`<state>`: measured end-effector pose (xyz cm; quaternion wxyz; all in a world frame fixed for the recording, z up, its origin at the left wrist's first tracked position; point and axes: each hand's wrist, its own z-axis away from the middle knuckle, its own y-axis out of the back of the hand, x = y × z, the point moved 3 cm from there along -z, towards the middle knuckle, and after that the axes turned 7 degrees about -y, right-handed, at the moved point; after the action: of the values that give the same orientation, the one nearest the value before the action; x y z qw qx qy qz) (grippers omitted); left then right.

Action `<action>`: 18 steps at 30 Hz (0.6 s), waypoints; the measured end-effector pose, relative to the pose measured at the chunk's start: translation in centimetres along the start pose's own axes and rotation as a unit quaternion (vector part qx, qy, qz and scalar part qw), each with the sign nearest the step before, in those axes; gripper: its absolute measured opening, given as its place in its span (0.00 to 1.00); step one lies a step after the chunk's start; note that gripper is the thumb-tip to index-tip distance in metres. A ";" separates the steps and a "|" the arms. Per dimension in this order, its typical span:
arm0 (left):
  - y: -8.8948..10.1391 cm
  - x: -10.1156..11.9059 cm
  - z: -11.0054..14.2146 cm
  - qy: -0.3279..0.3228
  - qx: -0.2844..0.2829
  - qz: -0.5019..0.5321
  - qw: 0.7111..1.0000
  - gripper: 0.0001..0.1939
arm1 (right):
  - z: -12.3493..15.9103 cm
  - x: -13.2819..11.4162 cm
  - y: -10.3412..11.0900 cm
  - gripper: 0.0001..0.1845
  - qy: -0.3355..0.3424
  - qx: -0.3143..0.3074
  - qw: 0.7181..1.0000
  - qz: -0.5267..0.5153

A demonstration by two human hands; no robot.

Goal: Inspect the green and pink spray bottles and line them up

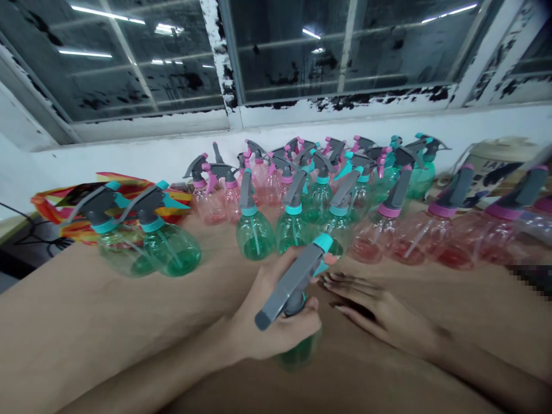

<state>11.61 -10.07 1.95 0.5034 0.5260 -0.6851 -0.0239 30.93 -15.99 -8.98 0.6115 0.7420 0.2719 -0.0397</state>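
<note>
My left hand [276, 322] is wrapped round the neck of a green spray bottle [297, 348] with a grey and teal trigger head. Its fingers cover much of the bottle's upper part, and the nozzle end points away toward the row behind. My right hand [379, 313] rests low over the table just to the right, fingers stretched out and holding nothing. Beyond the hands stand green spray bottles [254, 236] with teal collars. Pink spray bottles [373, 241] with magenta collars continue that row to the right.
Two more green bottles [172, 253] stand at the left, before a red and orange bag [64, 201]. Several pink and green bottles crowd the back of the table [107, 322] against the wall. A beige bag [491, 158] sits at the back right under the windows.
</note>
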 end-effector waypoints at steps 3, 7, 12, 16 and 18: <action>-0.2 0.1 0.1 0.004 -0.008 0.018 1.000 0.31 | 0.1 0.1 0.0 0.27 -0.007 0.013 1.000 -0.017; -0.4 0.1 0.2 0.015 -0.017 0.027 0.999 0.32 | 0.2 0.0 0.1 0.28 -0.014 0.025 0.999 -0.024; -0.5 -0.2 0.4 0.016 -0.020 0.033 0.999 0.32 | 0.1 -0.1 0.2 0.27 -0.001 0.013 1.000 -0.005; -0.7 -0.3 0.4 0.010 -0.020 0.028 0.999 0.31 | 0.0 0.0 0.1 0.26 0.001 0.010 1.000 -0.022; -0.6 -0.1 0.3 0.003 -0.015 0.022 1.000 0.30 | 0.1 0.1 0.1 0.26 0.000 0.015 0.999 -0.032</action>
<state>11.80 -10.38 1.39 0.5135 0.5035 -0.6945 -0.0217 31.10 -16.02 -8.92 0.5990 0.7417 0.2950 -0.0630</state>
